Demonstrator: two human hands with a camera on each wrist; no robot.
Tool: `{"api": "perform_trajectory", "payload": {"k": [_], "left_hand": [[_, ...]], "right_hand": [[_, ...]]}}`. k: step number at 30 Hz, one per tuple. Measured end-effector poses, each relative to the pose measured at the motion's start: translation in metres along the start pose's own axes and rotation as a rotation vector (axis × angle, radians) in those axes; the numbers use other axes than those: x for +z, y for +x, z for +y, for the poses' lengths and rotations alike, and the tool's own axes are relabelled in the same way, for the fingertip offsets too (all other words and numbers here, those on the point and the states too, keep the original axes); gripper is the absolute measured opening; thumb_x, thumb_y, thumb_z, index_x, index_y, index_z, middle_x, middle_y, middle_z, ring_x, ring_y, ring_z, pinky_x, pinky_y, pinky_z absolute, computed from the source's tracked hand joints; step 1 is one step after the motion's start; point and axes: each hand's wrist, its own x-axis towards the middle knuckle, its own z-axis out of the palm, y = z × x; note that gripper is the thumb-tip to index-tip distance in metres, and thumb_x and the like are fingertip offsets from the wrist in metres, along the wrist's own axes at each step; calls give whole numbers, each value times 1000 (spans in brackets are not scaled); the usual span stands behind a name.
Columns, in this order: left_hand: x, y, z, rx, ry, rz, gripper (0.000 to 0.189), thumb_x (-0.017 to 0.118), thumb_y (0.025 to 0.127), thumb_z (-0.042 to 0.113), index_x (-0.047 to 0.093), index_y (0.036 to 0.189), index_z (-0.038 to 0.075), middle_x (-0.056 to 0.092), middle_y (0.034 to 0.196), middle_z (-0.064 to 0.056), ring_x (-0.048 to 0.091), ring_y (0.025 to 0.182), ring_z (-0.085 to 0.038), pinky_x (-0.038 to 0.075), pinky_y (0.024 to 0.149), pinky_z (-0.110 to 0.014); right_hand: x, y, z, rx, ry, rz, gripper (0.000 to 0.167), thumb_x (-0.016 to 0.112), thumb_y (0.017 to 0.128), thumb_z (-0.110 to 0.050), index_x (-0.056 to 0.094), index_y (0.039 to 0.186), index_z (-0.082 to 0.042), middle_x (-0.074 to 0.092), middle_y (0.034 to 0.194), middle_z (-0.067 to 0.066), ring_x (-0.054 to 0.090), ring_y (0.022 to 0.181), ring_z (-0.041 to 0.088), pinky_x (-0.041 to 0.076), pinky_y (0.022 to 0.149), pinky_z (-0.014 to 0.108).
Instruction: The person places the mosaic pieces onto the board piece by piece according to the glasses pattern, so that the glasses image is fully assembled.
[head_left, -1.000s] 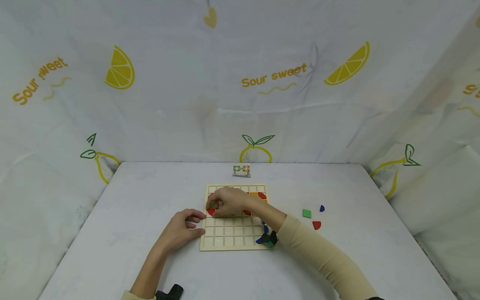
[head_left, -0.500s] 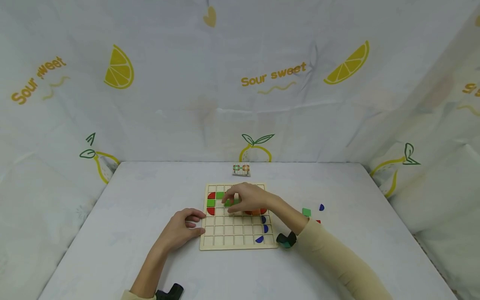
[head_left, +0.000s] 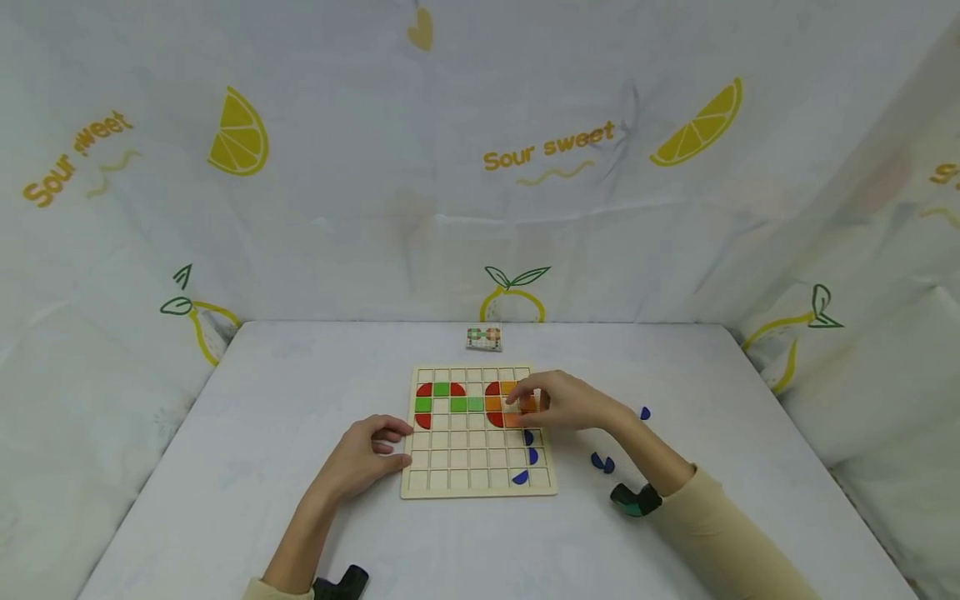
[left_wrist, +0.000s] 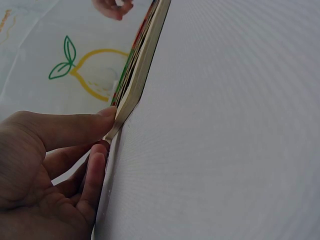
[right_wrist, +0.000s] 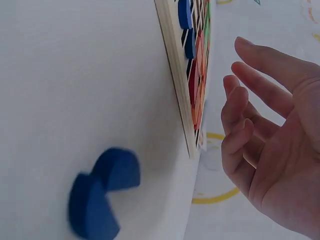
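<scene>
A wooden grid board lies flat, with red quarter-round tiles and green square tiles at upper left. Red and orange tiles form another cluster at upper right, partly hidden by my right hand. That hand hovers over this cluster with fingers loosely bent and nothing visible between them; the right wrist view shows it apart from the board. My left hand touches the board's left edge with thumb and fingertips, seen close in the left wrist view. Several blue half-round tiles sit at the board's lower right.
Two blue half-round tiles lie together on the white table right of the board; another blue tile is farther back, near the right forearm. A small pattern card stands behind the board. White printed cloth hangs behind the table.
My right hand has moved from the board's left cluster across to its right side, uncovering the red and green tiles. The left hand has stayed at the left edge.
</scene>
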Motion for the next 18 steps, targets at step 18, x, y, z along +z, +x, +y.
{"api": "perform_trajectory", "payload": {"k": [18], "left_hand": [[0,0,-2,11,5,-1,40,92,84,12,76,120,12,73,115,-5,68,101,-17,59,92,-36]], "right_hand": [[-21,-88,68,197,61,101,45,88,92,-22,72,133,-12,67,125,14,56,75,15,52,59,24]]}}
